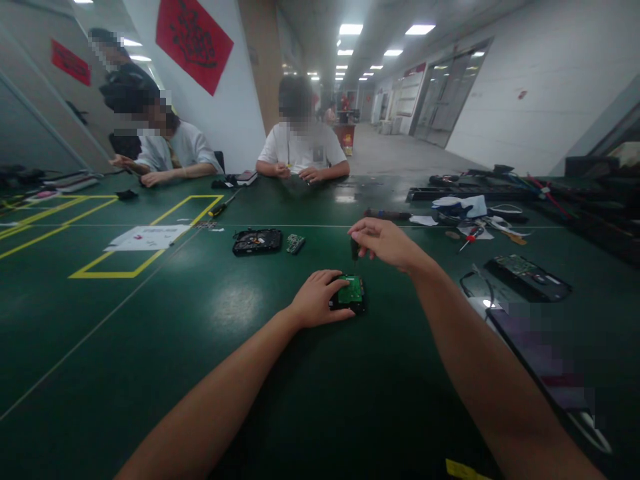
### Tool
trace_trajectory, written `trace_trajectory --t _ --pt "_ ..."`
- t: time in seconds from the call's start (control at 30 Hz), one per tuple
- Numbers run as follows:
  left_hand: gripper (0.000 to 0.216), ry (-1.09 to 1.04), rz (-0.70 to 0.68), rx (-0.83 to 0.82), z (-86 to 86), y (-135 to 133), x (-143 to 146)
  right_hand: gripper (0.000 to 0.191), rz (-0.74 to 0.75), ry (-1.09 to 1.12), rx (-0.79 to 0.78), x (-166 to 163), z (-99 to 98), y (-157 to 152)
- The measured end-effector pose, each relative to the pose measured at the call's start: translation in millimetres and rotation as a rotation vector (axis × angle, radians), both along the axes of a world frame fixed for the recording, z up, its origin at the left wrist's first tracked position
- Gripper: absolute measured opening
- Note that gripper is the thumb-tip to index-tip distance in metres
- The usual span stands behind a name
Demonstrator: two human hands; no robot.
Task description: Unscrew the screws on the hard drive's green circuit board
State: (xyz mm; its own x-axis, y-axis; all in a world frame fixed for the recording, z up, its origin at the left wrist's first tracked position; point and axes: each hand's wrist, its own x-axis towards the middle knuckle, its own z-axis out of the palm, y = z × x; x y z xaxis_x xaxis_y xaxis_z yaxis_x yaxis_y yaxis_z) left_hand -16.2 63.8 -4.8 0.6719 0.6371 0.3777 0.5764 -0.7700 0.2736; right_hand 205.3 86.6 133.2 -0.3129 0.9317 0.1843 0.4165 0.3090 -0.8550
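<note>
A hard drive [353,291] lies on the green tabletop with its green circuit board facing up. My left hand [320,298] grips it from the left, fingers over the board's top edge and thumb along the near edge. Above its far right part, my right hand [385,241] pinches the dark handle of a screwdriver [355,251]. The screwdriver stands upright with its thin shaft pointing down at the board; whether the tip sits in a screw is too small to tell. Beyond my left hand are another hard drive [257,241] and a loose circuit board [295,244].
To the right lie a further hard drive [528,277], a tablet-like device [543,353] and a pile of tools and cables [470,217]. A white paper sheet [147,237] and a yellow-black screwdriver [220,207] are at left. Two people sit across the table.
</note>
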Motion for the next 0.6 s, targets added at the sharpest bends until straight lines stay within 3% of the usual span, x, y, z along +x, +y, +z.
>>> trace_trajectory --t 0.2,0.37,0.6 --pt "0.077 0.001 -0.006 -0.004 0.7 0.1 0.1 0.015 -0.003 0.091 -0.114 1.1 -0.5 -2.7" --pt "0.076 -0.002 -0.003 -0.005 -0.2 0.6 -0.1 0.010 -0.086 0.134 -0.122 1.6 -7.2 -3.5" --pt "0.075 0.002 -0.030 0.001 1.9 -1.5 0.1 0.016 -0.046 0.120 -0.107 1.2 -14.3 -4.8"
